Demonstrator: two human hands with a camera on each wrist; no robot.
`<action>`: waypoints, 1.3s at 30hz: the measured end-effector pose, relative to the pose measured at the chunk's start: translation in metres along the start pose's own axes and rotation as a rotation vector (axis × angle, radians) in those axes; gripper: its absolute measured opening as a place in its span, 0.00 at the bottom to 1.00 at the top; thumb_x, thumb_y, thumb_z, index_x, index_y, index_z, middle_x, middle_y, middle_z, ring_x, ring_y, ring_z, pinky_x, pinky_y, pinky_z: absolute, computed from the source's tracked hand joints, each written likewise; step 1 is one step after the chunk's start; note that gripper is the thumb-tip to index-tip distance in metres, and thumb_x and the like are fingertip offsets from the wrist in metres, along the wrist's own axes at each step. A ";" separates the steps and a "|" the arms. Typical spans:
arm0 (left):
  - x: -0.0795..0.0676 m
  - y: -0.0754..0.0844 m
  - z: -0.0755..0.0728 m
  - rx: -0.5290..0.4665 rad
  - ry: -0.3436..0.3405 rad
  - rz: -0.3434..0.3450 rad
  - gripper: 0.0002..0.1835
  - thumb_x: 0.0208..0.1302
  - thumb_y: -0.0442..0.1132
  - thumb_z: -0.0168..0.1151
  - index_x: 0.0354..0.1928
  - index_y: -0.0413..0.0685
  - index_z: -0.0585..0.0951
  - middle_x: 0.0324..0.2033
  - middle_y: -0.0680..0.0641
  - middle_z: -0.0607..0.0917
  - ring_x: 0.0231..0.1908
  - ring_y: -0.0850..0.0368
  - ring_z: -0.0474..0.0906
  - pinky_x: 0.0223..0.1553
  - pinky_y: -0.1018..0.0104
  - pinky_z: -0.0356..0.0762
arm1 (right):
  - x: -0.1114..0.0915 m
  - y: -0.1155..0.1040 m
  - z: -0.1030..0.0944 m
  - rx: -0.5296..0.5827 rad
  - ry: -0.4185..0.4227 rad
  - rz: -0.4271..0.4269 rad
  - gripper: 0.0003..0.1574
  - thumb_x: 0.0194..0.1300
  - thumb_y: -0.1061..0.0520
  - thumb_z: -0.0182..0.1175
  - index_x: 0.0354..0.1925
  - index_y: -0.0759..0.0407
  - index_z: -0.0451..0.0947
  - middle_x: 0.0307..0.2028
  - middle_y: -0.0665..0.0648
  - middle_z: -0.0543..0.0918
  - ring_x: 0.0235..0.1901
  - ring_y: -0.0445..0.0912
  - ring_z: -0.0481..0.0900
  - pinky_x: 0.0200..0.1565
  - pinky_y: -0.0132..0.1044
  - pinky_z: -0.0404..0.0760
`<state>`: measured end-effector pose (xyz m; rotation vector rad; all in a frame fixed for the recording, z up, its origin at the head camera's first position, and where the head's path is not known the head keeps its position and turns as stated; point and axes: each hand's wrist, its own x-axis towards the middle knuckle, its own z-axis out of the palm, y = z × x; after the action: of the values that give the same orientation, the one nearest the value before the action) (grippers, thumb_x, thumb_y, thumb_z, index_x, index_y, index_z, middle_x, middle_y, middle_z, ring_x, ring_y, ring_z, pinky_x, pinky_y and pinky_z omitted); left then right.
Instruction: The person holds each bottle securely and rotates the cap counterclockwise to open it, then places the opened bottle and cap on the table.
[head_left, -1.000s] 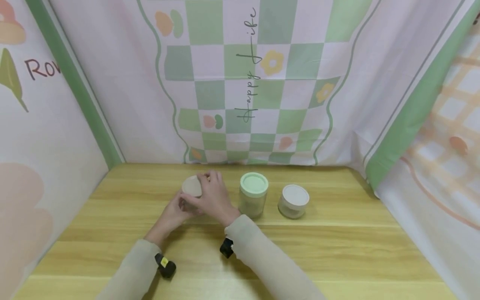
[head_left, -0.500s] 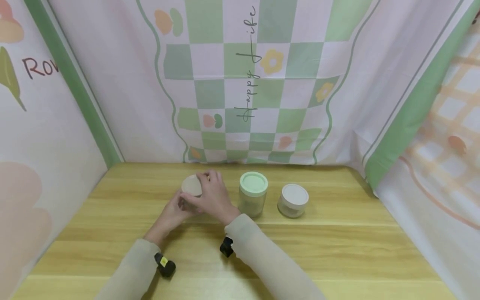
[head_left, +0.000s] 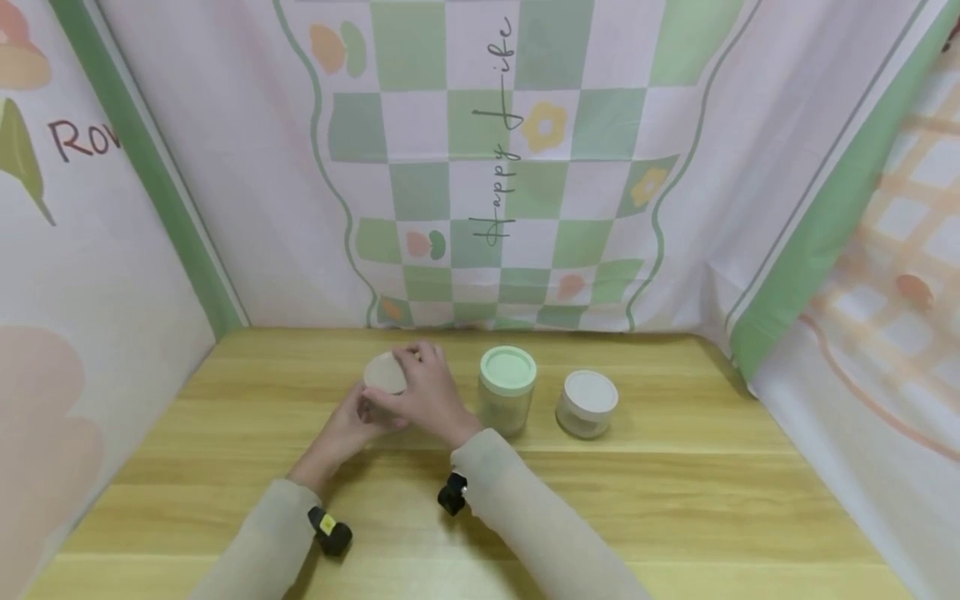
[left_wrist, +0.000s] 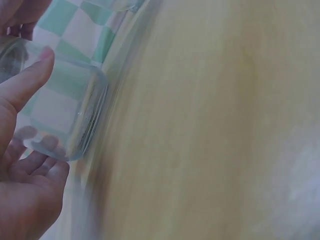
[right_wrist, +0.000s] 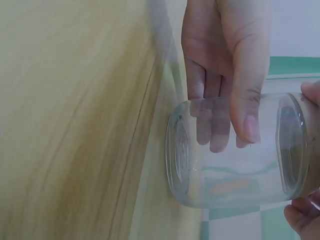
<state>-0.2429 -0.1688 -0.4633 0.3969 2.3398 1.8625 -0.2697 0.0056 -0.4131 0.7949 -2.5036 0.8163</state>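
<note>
A clear glass jar (right_wrist: 230, 165) with a beige lid (head_left: 384, 374) is between both hands at the left of the table. My left hand (head_left: 347, 427) grips the jar's body, thumb along one side and fingers round the other, as the left wrist view shows of the glass (left_wrist: 60, 95). From above, my right hand (head_left: 431, 398) holds the lid by its rim, with fingertips (right_wrist: 297, 215) at the edge in the right wrist view. Through the glass, the jar's inside looks empty. Its base is close over the wooden tabletop.
A taller jar with a green lid (head_left: 507, 369) stands just right of my right hand. Further right is a short jar with a white lid (head_left: 589, 393). A checkered curtain (head_left: 480, 192) hangs along the table's (head_left: 675, 517) back edge, with printed cloth at both sides.
</note>
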 end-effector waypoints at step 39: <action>0.001 -0.001 -0.001 0.004 0.005 -0.042 0.53 0.58 0.50 0.75 0.79 0.59 0.52 0.76 0.47 0.56 0.74 0.41 0.51 0.70 0.37 0.51 | 0.004 0.003 -0.010 0.270 -0.194 0.122 0.45 0.58 0.43 0.70 0.70 0.52 0.70 0.66 0.53 0.70 0.62 0.50 0.64 0.56 0.46 0.73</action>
<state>-0.2439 -0.1699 -0.4636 0.3418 2.3369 1.8427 -0.2728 0.0124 -0.4049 0.8508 -2.6683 1.1902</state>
